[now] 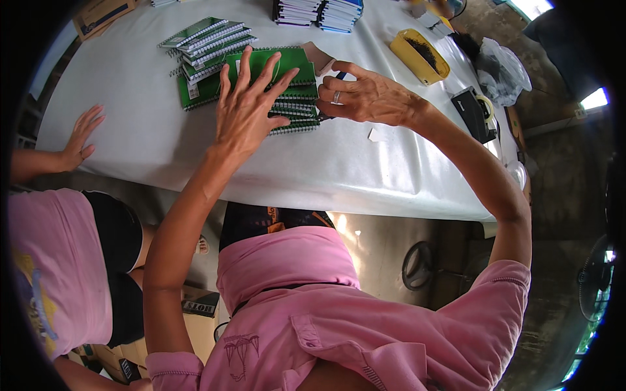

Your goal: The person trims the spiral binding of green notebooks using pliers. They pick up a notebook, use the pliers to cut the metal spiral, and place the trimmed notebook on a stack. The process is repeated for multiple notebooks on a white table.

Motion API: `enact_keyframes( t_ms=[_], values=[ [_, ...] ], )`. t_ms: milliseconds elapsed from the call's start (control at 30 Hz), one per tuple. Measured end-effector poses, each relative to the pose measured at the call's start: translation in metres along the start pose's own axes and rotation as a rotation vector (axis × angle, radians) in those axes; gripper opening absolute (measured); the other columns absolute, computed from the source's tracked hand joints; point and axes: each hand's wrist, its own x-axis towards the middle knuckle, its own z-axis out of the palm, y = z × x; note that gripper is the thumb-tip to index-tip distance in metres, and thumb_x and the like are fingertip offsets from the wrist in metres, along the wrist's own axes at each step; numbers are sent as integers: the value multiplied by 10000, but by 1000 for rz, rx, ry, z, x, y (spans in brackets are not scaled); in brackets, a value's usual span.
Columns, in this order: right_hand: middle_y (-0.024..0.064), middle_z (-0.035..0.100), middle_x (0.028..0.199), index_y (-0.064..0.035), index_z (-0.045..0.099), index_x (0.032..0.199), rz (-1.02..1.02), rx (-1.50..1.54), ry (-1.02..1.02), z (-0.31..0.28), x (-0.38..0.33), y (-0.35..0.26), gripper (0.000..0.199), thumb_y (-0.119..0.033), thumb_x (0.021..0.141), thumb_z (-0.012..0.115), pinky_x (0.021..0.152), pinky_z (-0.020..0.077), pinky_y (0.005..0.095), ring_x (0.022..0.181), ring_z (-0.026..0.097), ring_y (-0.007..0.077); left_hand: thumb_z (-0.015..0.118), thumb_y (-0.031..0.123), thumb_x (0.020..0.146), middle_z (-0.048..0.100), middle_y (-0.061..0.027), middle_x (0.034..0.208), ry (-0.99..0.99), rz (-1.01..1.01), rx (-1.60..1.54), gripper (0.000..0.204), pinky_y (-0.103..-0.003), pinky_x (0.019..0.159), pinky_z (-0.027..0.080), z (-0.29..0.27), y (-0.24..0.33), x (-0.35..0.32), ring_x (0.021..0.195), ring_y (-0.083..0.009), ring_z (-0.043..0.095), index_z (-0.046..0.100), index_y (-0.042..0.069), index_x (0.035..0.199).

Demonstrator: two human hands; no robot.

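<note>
Green spiral notebooks (289,60) lie in overlapping stacks on the white-covered table. My left hand (248,98) rests over them with its fingers spread, palm down. At their right edge, my right hand (365,96), with a ring on one finger, is closed around a small tool. Its blue part (341,76) shows between the fingers, and a dark tip pokes out below beside the wire bindings. The tool's kind is mostly hidden by the hand. More green notebooks (207,40) are fanned out just beyond, at the upper left.
A yellow tub (420,57) of small dark pieces stands at the right, near a black tape dispenser (474,115) and a clear plastic bag (502,72). Book stacks (319,14) stand at the back. Another person's hand (83,138) rests on the table's left edge.
</note>
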Motion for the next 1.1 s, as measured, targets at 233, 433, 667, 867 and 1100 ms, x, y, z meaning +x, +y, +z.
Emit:
enact_keyframes(
  t_ms=[233, 433, 667, 867, 1100],
  values=[
    [-57, 595, 784, -141, 639, 785, 264, 155, -404, -13, 13, -29, 76, -207, 786, 677, 796, 468, 285, 905, 599, 129, 845, 366, 593, 341, 20, 1511, 27, 10, -19, 902, -610, 1109, 232, 3, -3, -1, 1414, -343, 240, 456, 344, 1407],
    [-20, 595, 943, -150, 659, 938, 247, 186, -47, -13, -2, -15, 229, -261, 752, 732, 1032, 386, 335, 1069, 551, 124, 855, 338, 567, 289, 11, 1541, 47, 50, 21, 942, -613, 1103, 230, -3, 15, -6, 1433, -337, 197, 446, 333, 1417],
    [-87, 521, 1080, -231, 643, 1052, 55, 138, -44, -1, -6, -14, 326, -124, 750, 698, 1125, 330, 353, 1130, 484, 81, 861, 337, 556, 256, 8, 1555, 17, 29, 2, 975, -613, 1109, 220, -3, 17, -10, 1443, -336, 168, 429, 315, 1430],
    [-89, 551, 1017, -214, 662, 991, -18, 42, 32, 6, -9, -18, 266, -149, 738, 709, 1036, 383, 310, 1094, 497, 89, 857, 339, 551, 257, 14, 1558, -10, 34, 13, 1023, -594, 1098, 229, -3, 20, -9, 1434, -336, 191, 386, 302, 1459],
    [16, 616, 693, -100, 629, 723, 279, 242, -284, -6, 4, -53, 127, -195, 798, 669, 543, 496, 285, 676, 642, 154, 868, 323, 549, 287, 23, 1539, -13, 24, 2, 1017, -610, 1113, 224, -1, 19, -12, 1436, -317, 203, 398, 296, 1449]
  ],
)
